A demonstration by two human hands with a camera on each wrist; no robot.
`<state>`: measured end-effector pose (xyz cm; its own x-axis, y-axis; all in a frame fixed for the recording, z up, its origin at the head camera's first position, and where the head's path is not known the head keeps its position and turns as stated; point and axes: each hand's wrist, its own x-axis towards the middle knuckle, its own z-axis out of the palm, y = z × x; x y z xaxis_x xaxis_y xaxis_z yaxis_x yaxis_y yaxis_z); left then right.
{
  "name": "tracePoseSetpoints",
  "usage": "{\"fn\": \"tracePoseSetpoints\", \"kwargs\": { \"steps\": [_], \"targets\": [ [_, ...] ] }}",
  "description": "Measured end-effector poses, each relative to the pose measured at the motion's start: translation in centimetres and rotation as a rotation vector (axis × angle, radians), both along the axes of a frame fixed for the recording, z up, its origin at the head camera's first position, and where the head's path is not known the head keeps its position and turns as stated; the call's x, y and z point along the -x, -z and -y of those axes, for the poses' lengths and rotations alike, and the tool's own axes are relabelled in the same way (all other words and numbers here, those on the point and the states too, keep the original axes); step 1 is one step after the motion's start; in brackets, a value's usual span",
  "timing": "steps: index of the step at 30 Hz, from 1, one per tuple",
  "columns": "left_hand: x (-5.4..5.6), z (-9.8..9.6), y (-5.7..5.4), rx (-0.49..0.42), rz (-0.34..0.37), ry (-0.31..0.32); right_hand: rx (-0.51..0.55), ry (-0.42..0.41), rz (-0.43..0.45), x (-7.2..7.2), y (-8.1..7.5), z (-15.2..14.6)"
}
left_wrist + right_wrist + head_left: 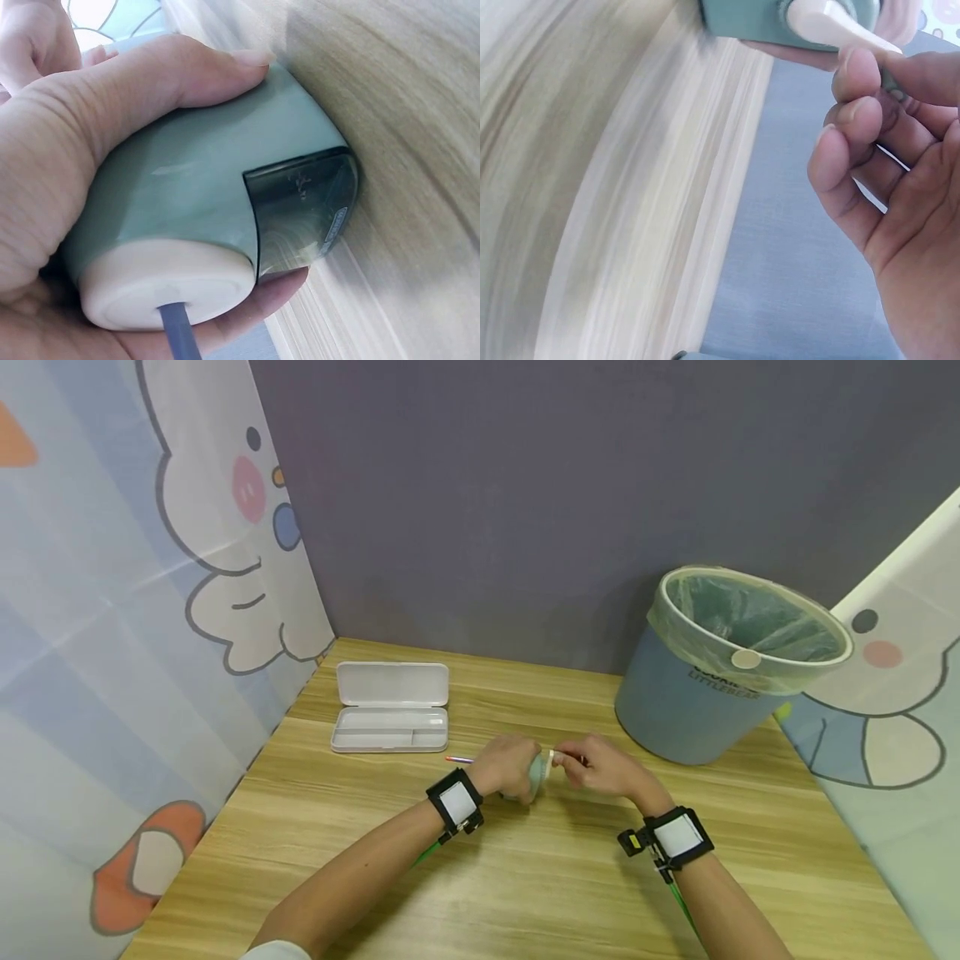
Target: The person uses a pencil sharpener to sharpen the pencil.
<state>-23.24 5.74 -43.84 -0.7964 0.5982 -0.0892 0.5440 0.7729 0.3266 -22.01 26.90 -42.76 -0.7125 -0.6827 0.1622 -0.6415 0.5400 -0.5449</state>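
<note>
A green pencil sharpener (187, 165) with a cream front and a dark see-through shavings window (300, 214) sits at the middle of the table. My left hand (510, 763) wraps round its body, thumb on one side and fingers on the other. From the hole in the cream face sticks a pencil (178, 330), its end pointing left in the head view. At the opposite end, my right hand (606, 767) pinches the white crank (840, 25) between thumb and fingertips. The pencil's tip is hidden inside the sharpener.
A white pencil case (392, 741) lies with its lid up at the back left of the wooden table (480, 877). At the back right stands a blue waste bin (675, 697) lined with a clear bag. A grey wall (480, 510) rises behind.
</note>
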Motion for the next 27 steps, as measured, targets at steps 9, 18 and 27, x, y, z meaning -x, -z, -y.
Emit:
{"fn": "tracePoseSetpoints", "kwargs": {
  "steps": [9, 18, 27],
  "targets": [
    [-0.08, -0.05, 0.01, 0.003, -0.009, 0.008, -0.007, 0.016, -0.091, 0.24, 0.58, 0.1],
    [-0.07, 0.11, 0.0, 0.002, 0.003, 0.005, -0.065, 0.052, -0.151, 0.11, 0.33, 0.4],
    [-0.01, 0.1, -0.13, -0.003, -0.005, 0.016, -0.063, 0.065, -0.13, 0.31, 0.44, 0.36]
  ]
}}
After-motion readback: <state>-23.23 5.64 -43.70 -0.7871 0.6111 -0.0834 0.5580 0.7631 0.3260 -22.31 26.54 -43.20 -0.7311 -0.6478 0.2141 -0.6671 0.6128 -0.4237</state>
